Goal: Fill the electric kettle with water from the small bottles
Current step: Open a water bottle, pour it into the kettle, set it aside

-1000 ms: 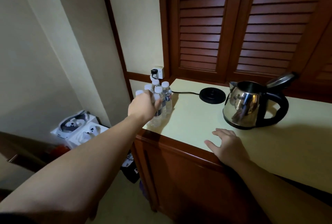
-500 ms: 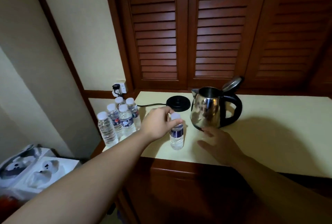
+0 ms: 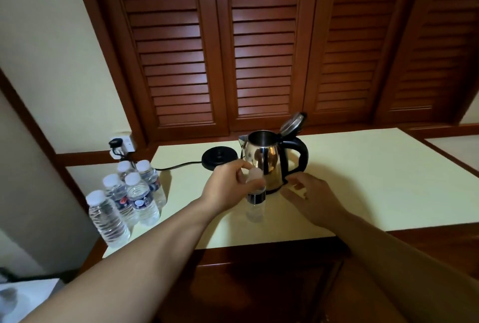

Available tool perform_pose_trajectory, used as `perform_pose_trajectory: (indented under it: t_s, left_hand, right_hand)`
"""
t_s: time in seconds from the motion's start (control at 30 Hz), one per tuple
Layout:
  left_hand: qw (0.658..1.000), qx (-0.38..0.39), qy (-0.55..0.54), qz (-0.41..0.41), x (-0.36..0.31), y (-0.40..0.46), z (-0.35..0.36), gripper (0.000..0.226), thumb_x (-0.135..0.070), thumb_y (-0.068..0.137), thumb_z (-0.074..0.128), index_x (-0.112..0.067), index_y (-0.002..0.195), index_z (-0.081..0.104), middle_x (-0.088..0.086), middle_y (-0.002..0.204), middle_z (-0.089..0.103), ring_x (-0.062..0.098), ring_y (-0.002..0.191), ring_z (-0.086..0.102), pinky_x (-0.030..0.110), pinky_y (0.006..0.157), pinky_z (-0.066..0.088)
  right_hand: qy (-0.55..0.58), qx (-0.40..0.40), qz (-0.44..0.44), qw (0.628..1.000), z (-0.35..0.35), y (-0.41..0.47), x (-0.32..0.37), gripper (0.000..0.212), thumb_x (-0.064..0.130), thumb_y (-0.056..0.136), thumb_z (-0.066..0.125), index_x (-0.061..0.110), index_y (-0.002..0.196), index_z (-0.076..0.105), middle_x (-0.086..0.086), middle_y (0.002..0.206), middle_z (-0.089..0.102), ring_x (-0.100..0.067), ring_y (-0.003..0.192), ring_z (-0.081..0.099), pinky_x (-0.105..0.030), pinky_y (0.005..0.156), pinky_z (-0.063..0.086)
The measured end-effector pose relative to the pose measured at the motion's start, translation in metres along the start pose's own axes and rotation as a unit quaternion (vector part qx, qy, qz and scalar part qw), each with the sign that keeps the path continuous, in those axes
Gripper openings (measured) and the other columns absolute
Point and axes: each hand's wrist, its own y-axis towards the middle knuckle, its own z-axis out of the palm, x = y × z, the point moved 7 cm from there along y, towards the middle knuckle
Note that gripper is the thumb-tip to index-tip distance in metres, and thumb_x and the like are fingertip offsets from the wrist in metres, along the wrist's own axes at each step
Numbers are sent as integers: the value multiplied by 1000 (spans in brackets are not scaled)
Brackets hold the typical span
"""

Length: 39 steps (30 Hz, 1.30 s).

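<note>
A steel electric kettle point(image 3: 267, 159) with a black handle stands on the cream counter point(image 3: 363, 180), lid tipped open. Just in front of it is a small capped water bottle point(image 3: 255, 201), upright, with my left hand point(image 3: 228, 188) gripping its neck and shoulder. My right hand point(image 3: 313, 198) hovers beside the bottle, to its right, fingers spread and holding nothing. A cluster of several more small bottles point(image 3: 129, 198) stands at the counter's left end.
The kettle's black base point(image 3: 219, 158) lies left of the kettle, its cord running to a wall socket point(image 3: 121, 145). Louvred wooden doors point(image 3: 259, 50) rise behind the counter. A white box point(image 3: 15, 299) sits on the floor at lower left.
My left hand took one bottle from the cluster and carried it right, to just in front of the kettle. My right hand lifted off the counter edge and came up beside it.
</note>
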Motion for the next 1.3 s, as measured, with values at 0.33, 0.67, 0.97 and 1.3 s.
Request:
perform_pose_trajectory:
  t_s: [0.33, 0.67, 0.97, 1.3]
  left_hand:
    - [998, 58, 4, -26, 28, -15, 14, 40, -53, 66, 93, -41, 94, 68, -16, 98, 68, 2, 88, 64, 28, 76, 57]
    - [996, 84, -32, -29, 42, -17, 42, 62, -56, 76, 85, -26, 127, 66, -12, 106, 74, 6, 93, 69, 22, 81, 55]
    - [994, 106, -16, -17, 51, -15, 43, 54, -61, 78, 82, -26, 117, 66, -9, 104, 74, 10, 92, 69, 35, 85, 59]
    - [993, 113, -22, -20, 51, -16, 43, 63, -58, 80, 82, -25, 130, 63, -9, 118, 73, 8, 102, 68, 28, 90, 57]
  right_hand:
    - [-56, 56, -32, 996, 0, 46, 87, 32, 53, 90, 70, 22, 99, 67, 4, 84, 63, -10, 75, 61, -25, 68, 50]
    - [-200, 106, -28, 974, 13, 69, 112, 41, 52, 85, 72, 24, 64, 52, 3, 64, 52, -8, 55, 51, -23, 52, 37]
    - [-163, 220, -89, 958, 3, 68, 126, 20, 26, 89, 74, 24, 108, 78, 12, 94, 67, -3, 83, 62, -14, 69, 44]
    - [-291, 204, -68, 932, 7, 78, 124, 54, 63, 86, 68, 9, 83, 69, -5, 80, 66, -13, 63, 54, -21, 53, 38]
